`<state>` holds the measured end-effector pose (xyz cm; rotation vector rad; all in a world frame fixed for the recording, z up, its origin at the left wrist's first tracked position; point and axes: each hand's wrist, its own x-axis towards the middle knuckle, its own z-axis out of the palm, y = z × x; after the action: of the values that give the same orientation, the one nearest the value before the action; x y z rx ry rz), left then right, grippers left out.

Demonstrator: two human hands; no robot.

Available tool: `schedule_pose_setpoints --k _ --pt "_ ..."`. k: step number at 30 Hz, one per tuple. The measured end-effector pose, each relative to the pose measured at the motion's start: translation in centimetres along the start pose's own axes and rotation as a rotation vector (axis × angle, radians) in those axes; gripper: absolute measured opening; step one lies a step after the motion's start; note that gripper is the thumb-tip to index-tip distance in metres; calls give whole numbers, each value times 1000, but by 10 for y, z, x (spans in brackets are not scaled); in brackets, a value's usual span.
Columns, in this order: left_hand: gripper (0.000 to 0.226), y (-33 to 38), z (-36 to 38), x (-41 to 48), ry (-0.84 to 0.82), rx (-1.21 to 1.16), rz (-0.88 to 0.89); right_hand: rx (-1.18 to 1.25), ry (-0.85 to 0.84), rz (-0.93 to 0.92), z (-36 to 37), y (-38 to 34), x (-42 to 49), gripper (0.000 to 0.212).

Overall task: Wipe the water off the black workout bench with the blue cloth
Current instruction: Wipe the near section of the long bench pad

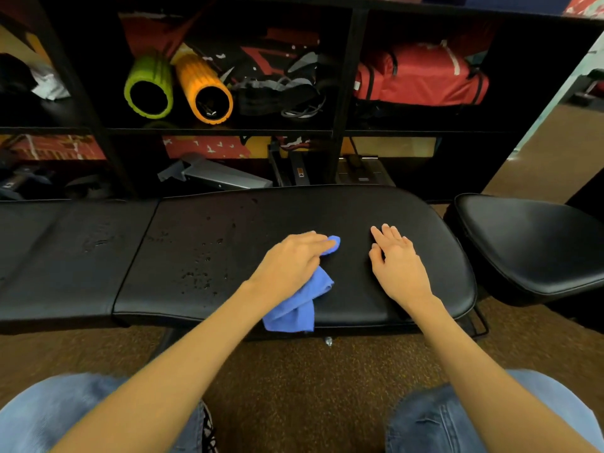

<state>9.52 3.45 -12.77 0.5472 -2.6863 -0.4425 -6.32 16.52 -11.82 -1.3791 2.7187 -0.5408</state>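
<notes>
A: What lies on the bench point(359, 210), left to right?

B: Water drops point(199, 276), then the left hand point(291, 263) pressing the blue cloth point(304, 302), fingers curled onto it. The right hand point(397, 263) rests flat, fingers loose, holding nothing.

A: The risk?

B: The bunched cloth may smear drops, and its tail overhangs the near edge.

Black padded worktop point(376, 207) lay level, glossy; water droplets point(199, 276) beaded across its left-centre portion, right portion looked dry. Blue cloth point(302, 304) lay crumpled at the front-centre, one end draped over the near edge.
</notes>
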Motion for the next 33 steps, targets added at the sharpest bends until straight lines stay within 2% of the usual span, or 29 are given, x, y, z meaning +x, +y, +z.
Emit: schedule_pose_setpoints --k 6,11,15,18,21,25,29,31,33 --pt "34 -48 -2 42 70 117 -146 -29 0 -21 2 3 2 45" --pt "37 -37 13 71 134 108 -311 -8 4 -9 2 2 3 45" --pt "29 -9 19 56 118 11 -192 10 8 1 1 1 2 45" --pt "39 5 11 24 55 -64 -19 16 12 2 3 1 3 45" --pt "42 -8 -1 10 16 -55 24 7 13 0 3 1 4 45" --pt "37 -38 -5 27 76 -28 3 -5 15 -16 2 -2 3 45" --pt "31 -63 3 68 105 43 -185 8 16 -11 1 -2 2 45" --pt "25 -55 5 83 80 115 -270 12 14 -14 0 -2 3 45" --pt "24 -35 7 89 48 147 -273 8 16 -17 -1 -1 3 45"
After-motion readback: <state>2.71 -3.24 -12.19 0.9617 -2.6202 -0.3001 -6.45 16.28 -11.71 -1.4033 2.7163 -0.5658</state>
